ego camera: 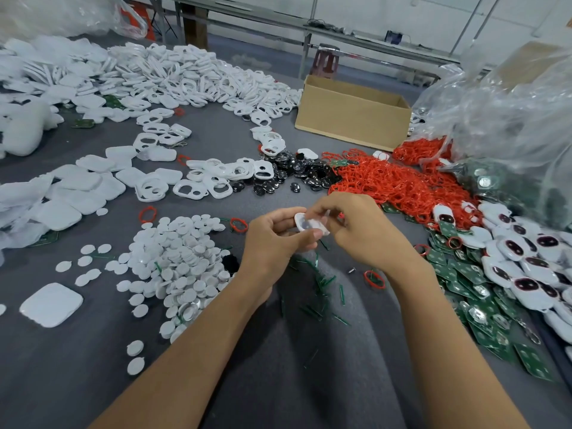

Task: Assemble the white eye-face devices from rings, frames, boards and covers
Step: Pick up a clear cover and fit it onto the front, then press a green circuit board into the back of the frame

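We pinch a small white rounded plastic frame (310,224) between our left hand (272,235) and right hand (359,226), both gripping it; loose white plastic discs (182,258) lie just left, with no readable writing.

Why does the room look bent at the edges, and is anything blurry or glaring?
Head view: the wide lens bows the far bench rail and stretches the forearms; light is soft, shadows faint; the clear plastic bag at right glares; the white part pinched by the left hand and right hand looks slightly blurred.
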